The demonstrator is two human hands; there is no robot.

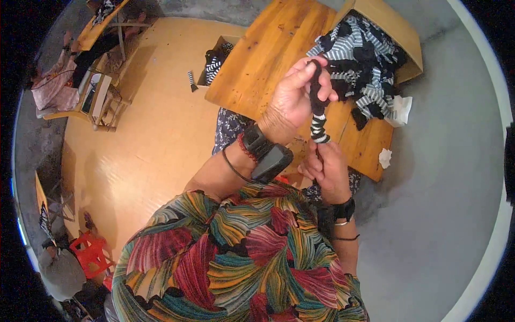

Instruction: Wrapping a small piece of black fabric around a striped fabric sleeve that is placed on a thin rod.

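Observation:
Stretched between my hands is a narrow black knitted piece point(318, 119) with white stripes near its lower end. It looks like a sock or a glove; I cannot tell which. My left hand point(300, 88) grips the upper black part, thumb pressed on its looped top and fingers behind it. Lower down, my right hand point(326, 163) pinches the striped end, and its fingers partly hide that end. Both hands are above the near part of the wooden table point(268, 51).
An open cardboard box point(410, 45) spills a heap of striped knitwear point(362, 59) onto the table. White scraps of paper point(385, 158) lie at the right edge. A smaller box point(228, 40) stands on the floor at left, beside one loose striped piece point(192, 80). Other people sit far left.

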